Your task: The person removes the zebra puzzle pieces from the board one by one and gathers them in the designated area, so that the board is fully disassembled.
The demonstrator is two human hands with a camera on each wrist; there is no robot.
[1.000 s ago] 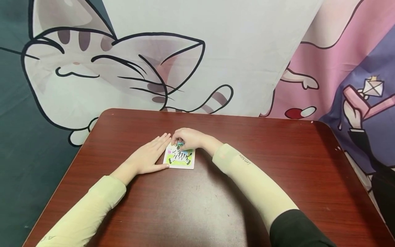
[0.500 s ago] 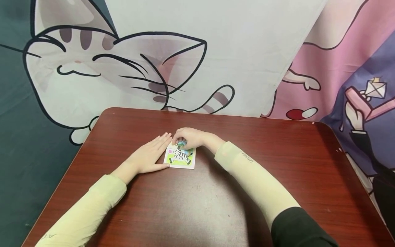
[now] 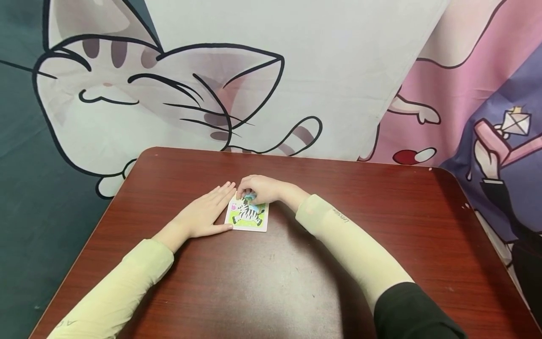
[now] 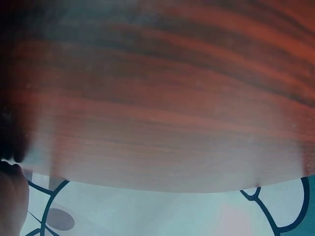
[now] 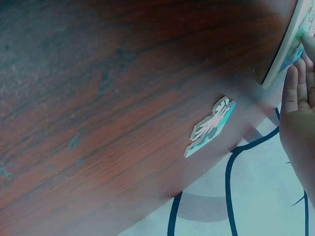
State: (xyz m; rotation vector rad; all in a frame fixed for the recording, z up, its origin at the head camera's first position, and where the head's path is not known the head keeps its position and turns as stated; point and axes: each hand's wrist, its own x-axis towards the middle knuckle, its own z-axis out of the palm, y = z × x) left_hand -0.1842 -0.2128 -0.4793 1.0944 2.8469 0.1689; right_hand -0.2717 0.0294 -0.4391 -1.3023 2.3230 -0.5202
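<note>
A square zebra puzzle (image 3: 247, 216) with a white border lies on the table. Along its left side my left hand (image 3: 203, 212) rests flat with straight fingers, the thumb tip touching the near left corner. From the far right, my right hand (image 3: 262, 189) bends over the puzzle's top. Its thumb and curled fingers seem to pinch a small blue-green puzzle piece there, mostly hidden by the hand. In the right wrist view the fingertips (image 5: 291, 73) meet the puzzle's edge. A loose flat piece (image 5: 211, 127) with pale markings and a teal edge lies on the table there.
The glossy red-brown table (image 3: 271, 282) has rounded far corners. Behind it hangs a cloth (image 3: 330, 70) printed with a cartoon cat. Dark clothing (image 3: 527, 268) shows at the right edge. The left wrist view holds mostly tabletop.
The blue-green patch under my right fingers looks slightly shifted and lighter than a second ago. Both hands stay almost in place; the whole head view has moved slightly.
</note>
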